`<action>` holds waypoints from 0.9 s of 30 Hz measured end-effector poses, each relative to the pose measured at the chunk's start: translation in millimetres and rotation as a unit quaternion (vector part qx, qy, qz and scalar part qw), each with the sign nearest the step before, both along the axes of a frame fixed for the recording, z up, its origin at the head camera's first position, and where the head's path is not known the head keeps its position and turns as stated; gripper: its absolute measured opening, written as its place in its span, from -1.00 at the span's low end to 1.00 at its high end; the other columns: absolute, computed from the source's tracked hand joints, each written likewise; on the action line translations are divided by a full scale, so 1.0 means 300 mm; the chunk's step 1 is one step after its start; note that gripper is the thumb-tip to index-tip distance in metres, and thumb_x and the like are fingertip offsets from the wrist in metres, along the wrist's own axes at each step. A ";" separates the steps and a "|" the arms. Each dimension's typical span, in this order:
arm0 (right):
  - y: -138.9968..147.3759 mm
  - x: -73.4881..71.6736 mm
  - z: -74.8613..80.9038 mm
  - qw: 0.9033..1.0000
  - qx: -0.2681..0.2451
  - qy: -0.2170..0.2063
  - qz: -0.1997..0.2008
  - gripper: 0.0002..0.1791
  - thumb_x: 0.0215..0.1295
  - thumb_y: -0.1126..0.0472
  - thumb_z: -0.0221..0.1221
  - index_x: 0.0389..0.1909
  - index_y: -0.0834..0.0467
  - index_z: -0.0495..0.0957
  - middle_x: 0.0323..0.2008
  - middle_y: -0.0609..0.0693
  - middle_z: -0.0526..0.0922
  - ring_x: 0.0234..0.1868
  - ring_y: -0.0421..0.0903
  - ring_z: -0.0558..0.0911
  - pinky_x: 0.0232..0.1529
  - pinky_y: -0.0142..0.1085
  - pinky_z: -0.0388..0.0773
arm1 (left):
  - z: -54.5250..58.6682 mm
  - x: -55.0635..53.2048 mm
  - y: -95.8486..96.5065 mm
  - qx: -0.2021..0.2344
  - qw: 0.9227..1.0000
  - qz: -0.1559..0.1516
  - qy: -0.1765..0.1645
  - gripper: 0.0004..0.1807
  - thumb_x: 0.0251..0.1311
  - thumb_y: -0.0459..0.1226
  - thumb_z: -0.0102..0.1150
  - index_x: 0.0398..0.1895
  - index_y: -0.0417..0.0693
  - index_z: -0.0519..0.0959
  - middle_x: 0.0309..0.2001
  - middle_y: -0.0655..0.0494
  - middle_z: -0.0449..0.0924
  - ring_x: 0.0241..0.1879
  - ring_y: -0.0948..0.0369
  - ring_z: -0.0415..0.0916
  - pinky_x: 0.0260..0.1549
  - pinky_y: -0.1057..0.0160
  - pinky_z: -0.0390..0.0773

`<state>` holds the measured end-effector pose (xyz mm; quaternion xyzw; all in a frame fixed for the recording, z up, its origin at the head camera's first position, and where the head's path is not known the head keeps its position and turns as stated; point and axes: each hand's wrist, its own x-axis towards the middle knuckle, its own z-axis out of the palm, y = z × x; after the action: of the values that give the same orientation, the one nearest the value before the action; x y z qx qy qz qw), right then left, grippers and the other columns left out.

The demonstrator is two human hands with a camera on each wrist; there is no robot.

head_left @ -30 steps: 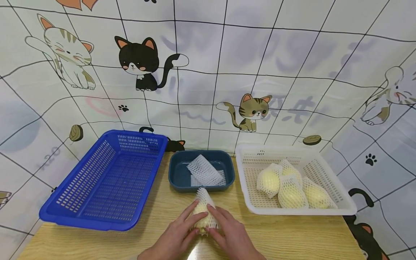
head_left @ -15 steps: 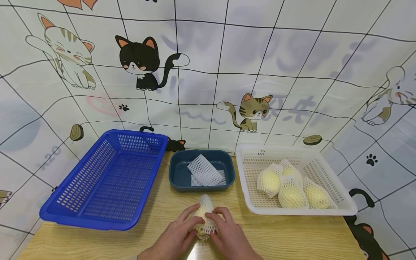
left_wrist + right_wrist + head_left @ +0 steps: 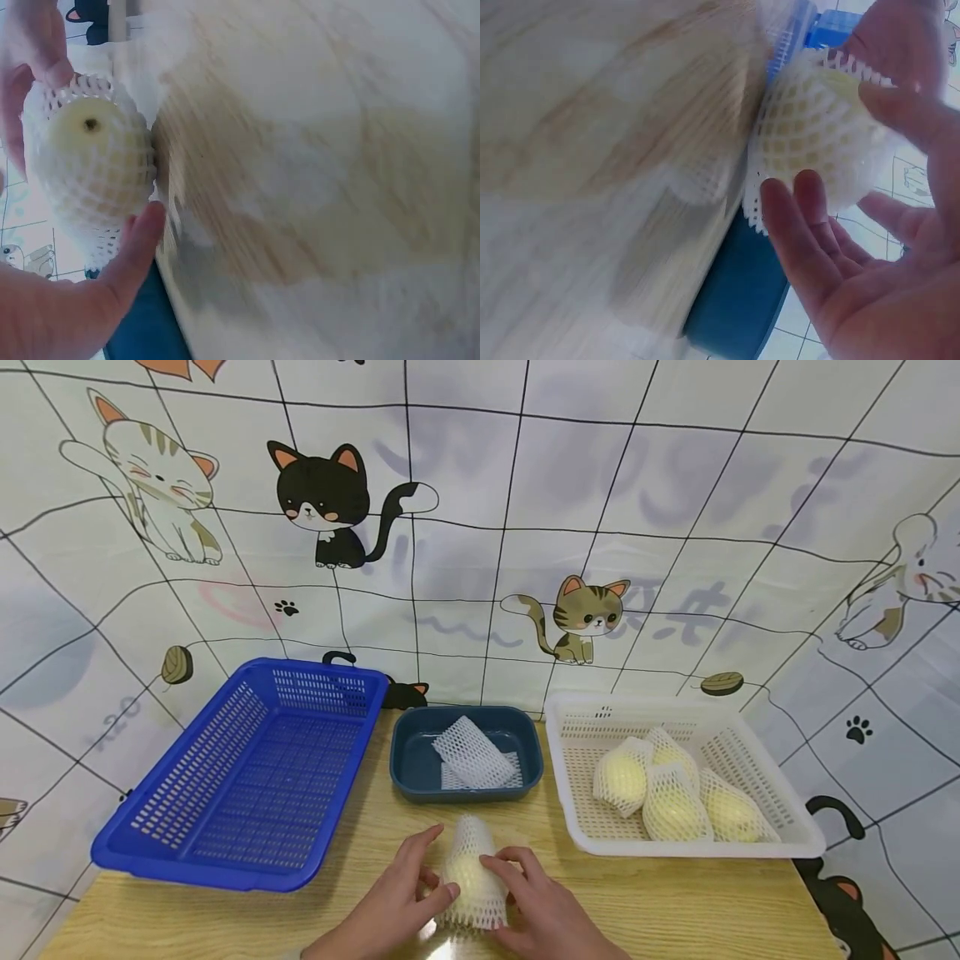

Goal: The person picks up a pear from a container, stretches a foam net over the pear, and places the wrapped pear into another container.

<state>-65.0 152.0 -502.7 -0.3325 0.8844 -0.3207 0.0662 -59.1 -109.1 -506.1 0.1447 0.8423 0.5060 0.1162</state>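
A round, pale yellow fruit [image 3: 474,883] stands on the table at the front middle, inside a white foam net sleeve [image 3: 472,835]. In the left wrist view the fruit [image 3: 90,139] shows a small dark spot at its uncovered end. The person's left hand [image 3: 397,893] lies along its left side, the thumb touching it and the forefinger stretched out beside the sleeve. From the right, the right hand [image 3: 543,902] holds the netted fruit between thumb and curved fingers. The right wrist view shows the right hand's fingertips [image 3: 776,187] around the net [image 3: 802,127].
Behind the hands stands a dark teal tray [image 3: 401,777] with flat foam net sleeves [image 3: 476,756]. A blue basket [image 3: 255,777] is at left. The white basket [image 3: 570,777] at right contains several netted fruits [image 3: 675,806]. A cat-patterned cloth [image 3: 465,527] hangs behind.
The netted fruit has come slightly nearer the front edge, and the net's lower edge now reaches further down over it. The left hand's fingers have spread away from the sleeve.
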 end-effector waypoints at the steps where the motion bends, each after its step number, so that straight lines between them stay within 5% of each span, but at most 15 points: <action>1: 0.006 0.000 0.000 1.000 0.000 -0.002 0.006 -0.18 0.25 0.00 0.47 0.47 0.04 0.33 0.29 0.02 0.33 -0.14 -0.33 0.58 -0.29 -0.42 0.56 | 0.001 0.000 0.001 0.003 1.000 0.003 -0.017 -0.14 0.45 0.05 0.17 0.60 -0.19 0.08 0.46 -0.24 0.20 0.01 0.13 0.58 -0.18 0.19 0.63; 6: 0.031 -0.009 0.020 0.991 -0.036 -0.125 -0.018 -0.09 0.34 -0.22 0.33 0.57 0.04 0.19 0.49 0.07 0.23 0.26 0.04 0.52 0.07 -0.16 0.60 | -0.012 -0.010 0.009 0.051 0.994 0.011 -0.095 -0.05 0.41 0.06 0.24 0.58 -0.31 0.04 0.45 -0.41 0.17 0.06 -0.02 0.60 -0.18 0.04 0.67; 12: 0.010 -0.041 0.024 0.938 -0.136 -0.291 -0.131 -0.19 0.59 -0.16 0.04 0.54 0.36 0.15 0.40 0.33 0.36 0.23 0.23 0.55 -0.01 0.02 0.66 | -0.027 -0.025 0.045 0.164 0.970 0.024 -0.179 -0.09 0.45 -0.06 0.23 0.51 -0.50 0.01 0.35 -0.51 0.21 0.06 -0.08 0.59 -0.19 -0.03 0.72; 15: -0.008 -0.057 0.001 0.929 -0.130 -0.317 -0.141 -0.12 0.55 -0.21 0.07 0.51 0.43 0.17 0.31 0.29 0.48 0.14 0.13 0.61 -0.05 -0.02 0.67 | -0.031 -0.027 0.065 0.183 0.963 0.025 -0.197 -0.13 0.46 -0.11 0.23 0.47 -0.54 0.03 0.31 -0.50 0.26 0.10 -0.13 0.56 -0.11 -0.09 0.71; 21: -0.018 -0.070 -0.012 0.921 -0.112 -0.351 -0.124 -0.10 0.45 -0.20 0.22 0.45 0.44 0.27 0.22 0.20 0.58 0.07 0.06 0.64 -0.02 0.01 0.66 | -0.044 -0.025 0.075 0.160 0.968 0.018 -0.194 -0.09 0.33 -0.13 0.38 0.47 -0.51 0.12 0.30 -0.41 0.36 0.11 -0.15 0.58 -0.04 -0.03 0.68; 27: -0.014 -0.068 -0.006 0.925 -0.131 -0.336 -0.116 -0.23 0.51 -0.16 0.16 0.38 0.42 0.39 0.14 0.13 0.64 0.06 0.00 0.64 -0.04 -0.12 0.64 | -0.048 -0.019 0.062 0.172 0.968 -0.018 -0.184 -0.07 0.26 -0.17 0.43 0.47 -0.52 0.15 0.24 -0.27 0.50 0.11 -0.11 0.60 -0.04 0.04 0.67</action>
<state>-85.3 147.8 -504.4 -0.1063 0.7926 -0.5323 0.2778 -64.7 -90.6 -520.3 0.0822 0.7038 0.6593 0.2514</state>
